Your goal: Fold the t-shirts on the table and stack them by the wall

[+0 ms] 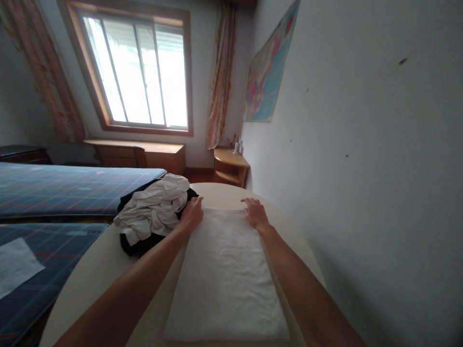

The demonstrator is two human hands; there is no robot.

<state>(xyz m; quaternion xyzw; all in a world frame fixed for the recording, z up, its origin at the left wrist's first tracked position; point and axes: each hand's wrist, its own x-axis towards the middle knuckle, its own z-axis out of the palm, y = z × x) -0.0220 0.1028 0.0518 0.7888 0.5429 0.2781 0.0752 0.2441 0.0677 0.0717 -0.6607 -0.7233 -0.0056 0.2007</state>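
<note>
A white cloth [227, 274], folded into a long flat rectangle with slight wrinkles, lies on the round cream table [289, 241]. At its far left corner is my left hand [193, 212], fingers partly stretched forward and apparently gripping nothing. My right hand [256, 212] rests by the far right corner, its index finger extended inward and the fingers apart. Both forearms run along the cloth's sides. Just left of my left hand sits a rumpled heap of light grey fabric [155, 207] on top of black fabric [133, 246].
Two blue plaid mattresses [72, 190] lie to the left, the nearer one with a white sheet [18, 265] on it. A white wall [361, 202] rises close on the right. Beyond the table stand a wooden corner shelf [231, 156] and a low desk [162, 149] under the window.
</note>
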